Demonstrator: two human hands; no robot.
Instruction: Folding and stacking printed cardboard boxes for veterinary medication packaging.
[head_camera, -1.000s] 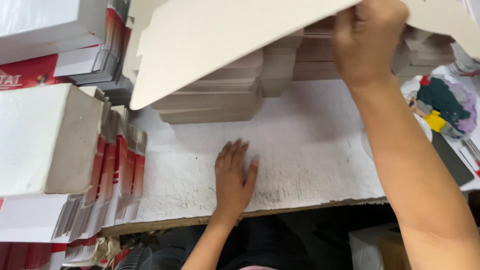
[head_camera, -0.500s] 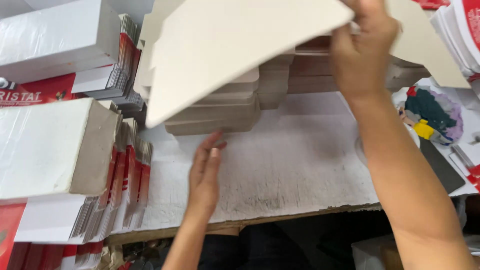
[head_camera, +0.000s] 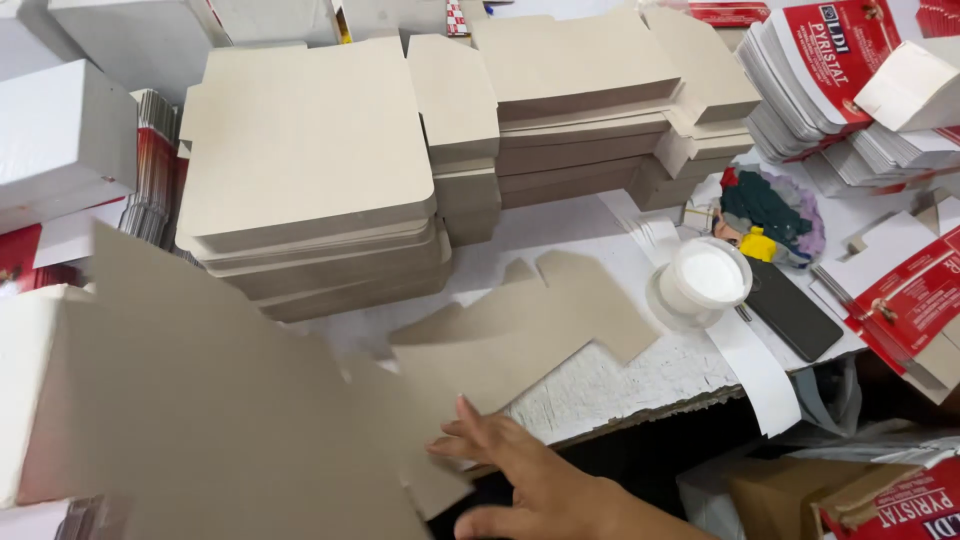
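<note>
one hand (head_camera: 540, 480) lies flat, fingers spread, on the blank (head_camera: 330, 400) just below the stack (head_camera: 310, 170); other hand unseen.

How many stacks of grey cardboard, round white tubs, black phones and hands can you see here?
Grey cardboard stacks: 2
Round white tub: 1
Black phone: 1
Right hand: 1
Total: 5
</note>
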